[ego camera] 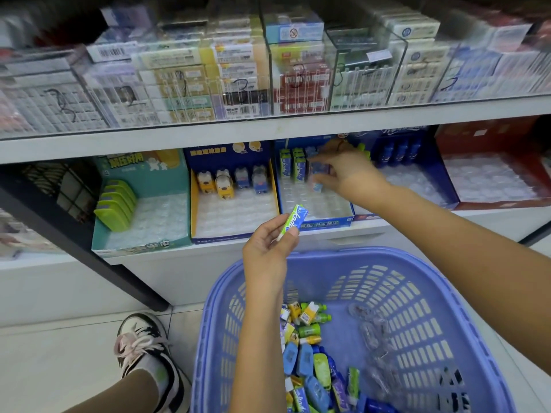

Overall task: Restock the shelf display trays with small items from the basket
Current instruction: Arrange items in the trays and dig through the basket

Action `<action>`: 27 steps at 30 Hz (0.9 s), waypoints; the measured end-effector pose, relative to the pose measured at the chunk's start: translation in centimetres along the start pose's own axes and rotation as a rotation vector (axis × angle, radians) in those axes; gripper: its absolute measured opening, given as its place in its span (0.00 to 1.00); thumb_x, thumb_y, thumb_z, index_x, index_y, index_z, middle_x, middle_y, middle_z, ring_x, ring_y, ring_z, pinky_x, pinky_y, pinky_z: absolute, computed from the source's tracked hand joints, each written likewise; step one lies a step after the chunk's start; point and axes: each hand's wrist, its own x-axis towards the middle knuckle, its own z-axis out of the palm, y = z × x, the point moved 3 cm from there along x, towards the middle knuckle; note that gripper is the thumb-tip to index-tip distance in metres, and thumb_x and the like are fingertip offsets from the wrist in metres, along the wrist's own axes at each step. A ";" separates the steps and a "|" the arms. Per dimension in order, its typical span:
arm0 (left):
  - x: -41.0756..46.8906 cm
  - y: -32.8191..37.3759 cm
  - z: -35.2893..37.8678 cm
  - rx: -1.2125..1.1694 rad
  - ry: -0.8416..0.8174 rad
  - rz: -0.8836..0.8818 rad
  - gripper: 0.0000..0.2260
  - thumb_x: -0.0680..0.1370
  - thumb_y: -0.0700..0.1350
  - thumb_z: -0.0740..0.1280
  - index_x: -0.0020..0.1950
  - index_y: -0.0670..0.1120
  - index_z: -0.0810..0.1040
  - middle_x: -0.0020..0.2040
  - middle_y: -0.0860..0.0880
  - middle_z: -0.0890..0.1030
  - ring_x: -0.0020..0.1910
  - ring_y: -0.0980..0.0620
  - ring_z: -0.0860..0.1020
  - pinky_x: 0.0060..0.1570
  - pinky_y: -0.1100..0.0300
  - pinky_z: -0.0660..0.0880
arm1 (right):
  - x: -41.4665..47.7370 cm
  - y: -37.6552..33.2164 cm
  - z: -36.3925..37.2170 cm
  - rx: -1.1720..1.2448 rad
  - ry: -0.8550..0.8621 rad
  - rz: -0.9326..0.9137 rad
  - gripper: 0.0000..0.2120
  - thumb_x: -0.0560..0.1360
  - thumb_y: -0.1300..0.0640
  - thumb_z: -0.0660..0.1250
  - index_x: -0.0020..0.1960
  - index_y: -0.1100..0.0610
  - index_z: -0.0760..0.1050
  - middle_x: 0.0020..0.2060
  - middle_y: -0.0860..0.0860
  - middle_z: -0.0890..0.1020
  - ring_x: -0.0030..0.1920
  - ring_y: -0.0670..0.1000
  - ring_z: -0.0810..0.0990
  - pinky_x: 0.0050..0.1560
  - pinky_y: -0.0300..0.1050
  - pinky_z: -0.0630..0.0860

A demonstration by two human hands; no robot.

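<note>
My left hand (269,251) pinches a small green and blue tube-shaped item (293,220) above the blue plastic basket (432,293). My right hand (343,171) reaches into the blue display tray (325,220) on the lower shelf and holds a small blue item (317,186) over its clear slots. Several green and blue items (293,165) stand upright at the back left of that tray. The basket's bottom holds several small toy-like items (310,353) in green, blue and yellow, plus clear wrappers (372,332).
Left of the blue tray stand a yellow-sided tray with animal figures (223,181) and a teal tray with green items (116,204). A dark blue tray (402,150) and a red tray (492,180) sit to the right. Boxed goods fill the upper glass shelf (268,126). My shoe (143,344) is at the lower left.
</note>
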 end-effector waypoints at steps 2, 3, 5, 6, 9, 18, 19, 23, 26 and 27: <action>-0.1 0.2 0.2 -0.006 0.026 0.030 0.09 0.74 0.39 0.71 0.50 0.52 0.81 0.49 0.50 0.84 0.49 0.51 0.82 0.45 0.65 0.78 | -1.9 -1.3 -0.2 0.414 -0.022 0.099 0.14 0.74 0.51 0.69 0.56 0.56 0.78 0.48 0.51 0.80 0.44 0.51 0.78 0.44 0.40 0.71; -0.1 0.3 0.4 -0.003 0.039 0.048 0.09 0.74 0.39 0.71 0.51 0.51 0.81 0.50 0.50 0.84 0.49 0.51 0.82 0.46 0.65 0.78 | -3.0 -2.0 0.0 0.665 -0.108 0.141 0.11 0.73 0.52 0.70 0.52 0.56 0.78 0.42 0.50 0.81 0.39 0.49 0.79 0.41 0.40 0.75; -0.1 0.8 0.7 0.017 0.047 0.091 0.09 0.74 0.39 0.71 0.53 0.48 0.80 0.49 0.49 0.84 0.49 0.53 0.82 0.49 0.63 0.78 | -4.4 -3.2 0.3 0.893 -0.234 0.129 0.08 0.71 0.59 0.72 0.48 0.59 0.79 0.36 0.51 0.81 0.34 0.46 0.80 0.38 0.37 0.79; 0.0 1.1 1.0 0.036 0.037 0.118 0.10 0.74 0.39 0.71 0.55 0.46 0.80 0.49 0.50 0.84 0.49 0.54 0.82 0.50 0.62 0.78 | -4.7 -3.4 0.3 0.928 -0.237 0.118 0.07 0.71 0.62 0.72 0.48 0.60 0.79 0.36 0.52 0.81 0.33 0.44 0.80 0.38 0.35 0.78; 0.0 1.5 1.7 0.233 -0.012 0.217 0.17 0.77 0.40 0.68 0.65 0.46 0.74 0.58 0.50 0.80 0.57 0.57 0.79 0.57 0.65 0.75 | -3.6 -2.7 -0.8 0.966 -0.057 0.169 0.08 0.70 0.67 0.72 0.49 0.64 0.78 0.37 0.55 0.81 0.33 0.43 0.80 0.38 0.35 0.79; -0.1 -0.8 3.4 1.076 -0.282 0.387 0.26 0.80 0.43 0.61 0.77 0.45 0.57 0.78 0.52 0.56 0.77 0.56 0.48 0.70 0.69 0.45 | 3.6 -1.6 0.4 0.491 0.067 0.199 0.05 0.73 0.60 0.70 0.48 0.60 0.78 0.44 0.53 0.82 0.45 0.48 0.79 0.49 0.33 0.73; 0.0 -0.8 3.4 1.077 -0.287 0.388 0.26 0.80 0.43 0.61 0.77 0.45 0.56 0.78 0.52 0.56 0.77 0.56 0.48 0.71 0.68 0.46 | 4.0 -1.8 0.9 0.452 0.048 0.162 0.07 0.73 0.62 0.69 0.50 0.62 0.78 0.47 0.55 0.82 0.47 0.50 0.79 0.52 0.37 0.74; 0.2 -0.9 3.2 1.073 -0.315 0.375 0.27 0.80 0.44 0.62 0.77 0.46 0.56 0.78 0.53 0.55 0.77 0.57 0.47 0.71 0.69 0.46 | 4.9 -1.5 2.2 0.329 -0.092 0.078 0.10 0.73 0.61 0.70 0.54 0.60 0.79 0.51 0.54 0.82 0.46 0.46 0.75 0.48 0.37 0.69; 0.1 -1.0 3.0 1.064 -0.343 0.381 0.28 0.80 0.46 0.62 0.78 0.46 0.54 0.78 0.54 0.53 0.77 0.58 0.45 0.69 0.70 0.44 | 5.6 -1.1 2.5 0.328 -0.149 0.061 0.10 0.74 0.58 0.69 0.55 0.58 0.79 0.53 0.52 0.82 0.48 0.45 0.75 0.49 0.36 0.68; 0.1 -1.1 3.0 1.058 -0.350 0.381 0.28 0.80 0.46 0.62 0.78 0.47 0.54 0.78 0.54 0.52 0.77 0.59 0.45 0.69 0.70 0.44 | 5.9 -1.1 2.5 0.314 -0.156 0.052 0.10 0.75 0.58 0.69 0.56 0.58 0.79 0.54 0.52 0.81 0.48 0.44 0.74 0.50 0.37 0.67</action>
